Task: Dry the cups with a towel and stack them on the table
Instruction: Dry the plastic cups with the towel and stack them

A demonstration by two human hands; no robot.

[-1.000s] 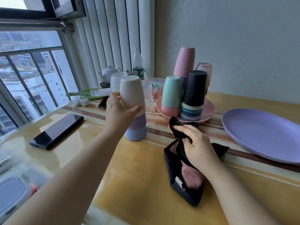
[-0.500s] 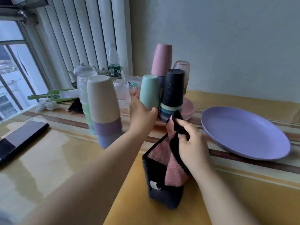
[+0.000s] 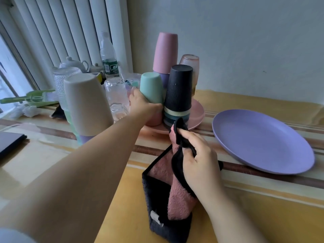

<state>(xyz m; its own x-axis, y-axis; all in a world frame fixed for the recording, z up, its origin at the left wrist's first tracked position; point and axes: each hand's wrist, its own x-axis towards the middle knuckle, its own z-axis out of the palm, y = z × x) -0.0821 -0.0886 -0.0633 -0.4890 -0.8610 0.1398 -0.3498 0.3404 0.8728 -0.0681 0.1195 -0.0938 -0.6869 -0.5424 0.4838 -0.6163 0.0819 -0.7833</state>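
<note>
My left hand (image 3: 142,104) wraps around the upside-down mint green cup (image 3: 151,87), which tops a pink cup on the pink plate (image 3: 196,118). Beside it on that plate stand a black ribbed cup stack (image 3: 178,90), a tall pink cup (image 3: 165,51) over a purple one, and a tinted glass (image 3: 190,61). My right hand (image 3: 196,155) grips the pink and black towel (image 3: 168,190), which hangs down to the table. At the left stands an upside-down stack topped by a beige cup (image 3: 85,104).
An empty purple plate (image 3: 261,139) lies at the right. Clear glasses (image 3: 115,93), a water bottle (image 3: 107,55), a teapot (image 3: 72,63) and a green tool (image 3: 33,99) crowd the back left. A dark phone (image 3: 9,141) lies at the left edge.
My left hand let go of the beige-topped stack, reached right and closed around the mint green cup. My right hand lifted the towel's upper end off the table.
</note>
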